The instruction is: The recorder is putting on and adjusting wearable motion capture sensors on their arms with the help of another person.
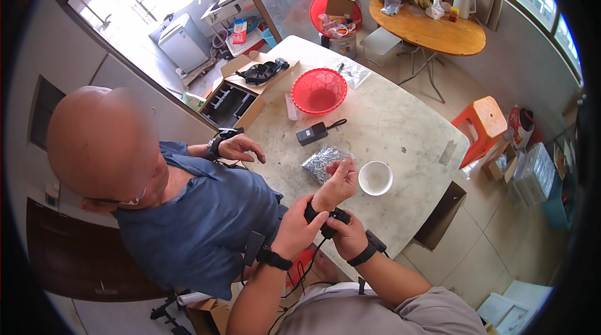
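A black wrist-worn device [334, 222] on a strap sits around the wrist of a person seated to my left. My left hand [298, 228] is closed around that wrist and the strap. My right hand [348, 235] grips the device's small black box from the other side. Beyond them, the person's hand [340, 180] reaches over a clear bag of small silvery pieces [321, 163]. Their other hand [240, 148], also with a black device at the wrist, hovers by the table's left edge. A white bowl [375, 178] stands right of the bag.
On the pale table [413, 141] are a red plastic basket [319, 92], a black handheld device [313, 133] and an open cardboard box [250, 108]. Black cables [305, 272] hang below my hands. An orange stool [481, 128] stands at the right; a wooden table [432, 31] is farther back.
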The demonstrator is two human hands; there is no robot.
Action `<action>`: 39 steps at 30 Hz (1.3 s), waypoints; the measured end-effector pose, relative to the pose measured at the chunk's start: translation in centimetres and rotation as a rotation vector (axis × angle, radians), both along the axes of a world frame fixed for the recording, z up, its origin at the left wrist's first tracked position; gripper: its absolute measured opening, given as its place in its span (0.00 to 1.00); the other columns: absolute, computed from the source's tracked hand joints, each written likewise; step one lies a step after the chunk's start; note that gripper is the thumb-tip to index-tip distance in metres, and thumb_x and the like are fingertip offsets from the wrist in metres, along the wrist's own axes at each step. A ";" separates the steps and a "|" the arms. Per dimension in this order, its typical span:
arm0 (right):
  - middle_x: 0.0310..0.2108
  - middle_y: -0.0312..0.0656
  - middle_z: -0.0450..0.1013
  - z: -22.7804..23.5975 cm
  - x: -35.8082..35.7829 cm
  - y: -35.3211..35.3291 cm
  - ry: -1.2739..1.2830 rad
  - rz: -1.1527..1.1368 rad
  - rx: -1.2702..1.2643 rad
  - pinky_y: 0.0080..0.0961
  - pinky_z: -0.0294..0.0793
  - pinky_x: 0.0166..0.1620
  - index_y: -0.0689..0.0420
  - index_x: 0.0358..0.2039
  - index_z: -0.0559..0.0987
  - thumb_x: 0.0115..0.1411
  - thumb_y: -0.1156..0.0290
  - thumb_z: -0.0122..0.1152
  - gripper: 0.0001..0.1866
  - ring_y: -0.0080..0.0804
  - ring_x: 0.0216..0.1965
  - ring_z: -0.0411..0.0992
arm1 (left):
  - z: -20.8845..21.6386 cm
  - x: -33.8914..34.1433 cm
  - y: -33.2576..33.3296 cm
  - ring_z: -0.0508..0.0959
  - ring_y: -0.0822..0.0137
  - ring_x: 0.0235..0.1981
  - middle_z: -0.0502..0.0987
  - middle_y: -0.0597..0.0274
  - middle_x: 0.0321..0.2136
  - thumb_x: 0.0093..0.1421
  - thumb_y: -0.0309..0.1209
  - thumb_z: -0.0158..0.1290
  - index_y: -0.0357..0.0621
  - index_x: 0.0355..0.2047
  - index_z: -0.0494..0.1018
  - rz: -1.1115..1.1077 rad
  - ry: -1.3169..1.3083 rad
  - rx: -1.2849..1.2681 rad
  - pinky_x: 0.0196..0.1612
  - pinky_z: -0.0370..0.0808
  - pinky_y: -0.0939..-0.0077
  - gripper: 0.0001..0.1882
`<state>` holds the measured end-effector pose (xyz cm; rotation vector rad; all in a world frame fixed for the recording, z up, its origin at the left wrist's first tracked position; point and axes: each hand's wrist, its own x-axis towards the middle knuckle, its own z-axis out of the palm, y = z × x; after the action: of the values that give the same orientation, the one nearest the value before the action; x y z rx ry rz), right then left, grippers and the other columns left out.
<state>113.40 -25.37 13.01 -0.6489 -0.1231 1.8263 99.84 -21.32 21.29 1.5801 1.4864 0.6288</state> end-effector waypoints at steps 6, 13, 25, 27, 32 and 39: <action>0.31 0.37 0.74 -0.3 0.4 -0.1 -0.032 0.010 0.061 0.24 0.71 0.35 0.61 0.41 0.73 0.57 0.77 0.64 0.12 0.26 0.32 0.73 | 1.3 1.1 0.9 0.79 0.57 0.42 0.78 0.46 0.39 0.53 0.34 0.63 0.30 0.49 0.70 -0.063 0.075 -0.065 0.46 0.75 0.69 0.27; 0.40 0.39 0.72 -0.9 -1.1 -1.2 -0.101 -0.101 0.041 0.25 0.74 0.39 0.59 0.49 0.66 0.53 0.78 0.68 0.26 0.25 0.38 0.72 | 0.2 1.4 1.8 0.79 0.52 0.41 0.78 0.42 0.39 0.47 0.34 0.65 0.30 0.43 0.73 -0.120 0.159 -0.044 0.42 0.75 0.67 0.27; 0.51 0.38 0.70 -4.0 0.4 1.3 -0.055 0.082 0.242 0.30 0.73 0.52 0.57 0.59 0.62 0.48 0.79 0.65 0.38 0.32 0.53 0.70 | -0.4 1.5 -0.1 0.77 0.51 0.38 0.77 0.48 0.35 0.44 0.36 0.67 0.35 0.40 0.74 -0.056 0.284 0.277 0.42 0.75 0.63 0.25; 0.55 0.40 0.67 -4.2 0.4 1.2 0.201 0.146 0.066 0.35 0.72 0.55 0.56 0.61 0.60 0.48 0.81 0.63 0.39 0.36 0.55 0.69 | -0.1 1.3 -0.6 0.77 0.52 0.38 0.77 0.48 0.35 0.46 0.33 0.67 0.35 0.39 0.74 -0.085 0.297 0.353 0.42 0.75 0.64 0.22; 0.57 0.42 0.65 -4.2 0.1 0.5 0.350 0.197 0.010 0.41 0.68 0.59 0.53 0.64 0.56 0.48 0.83 0.60 0.42 0.41 0.58 0.66 | -0.3 0.2 -1.7 0.78 0.51 0.37 0.77 0.49 0.34 0.47 0.30 0.65 0.36 0.38 0.75 -0.044 0.246 0.386 0.41 0.75 0.66 0.19; 0.55 0.41 0.66 -4.4 0.2 0.9 0.185 0.125 0.084 0.37 0.69 0.59 0.54 0.63 0.57 0.45 0.88 0.58 0.43 0.38 0.57 0.68 | -2.3 -0.4 -1.5 0.77 0.49 0.37 0.76 0.48 0.32 0.53 0.27 0.60 0.37 0.37 0.74 0.081 0.134 0.204 0.41 0.74 0.62 0.12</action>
<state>113.60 -24.46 8.57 -0.4188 -0.1177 1.9805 99.43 -22.83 19.00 1.7534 1.6346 0.7531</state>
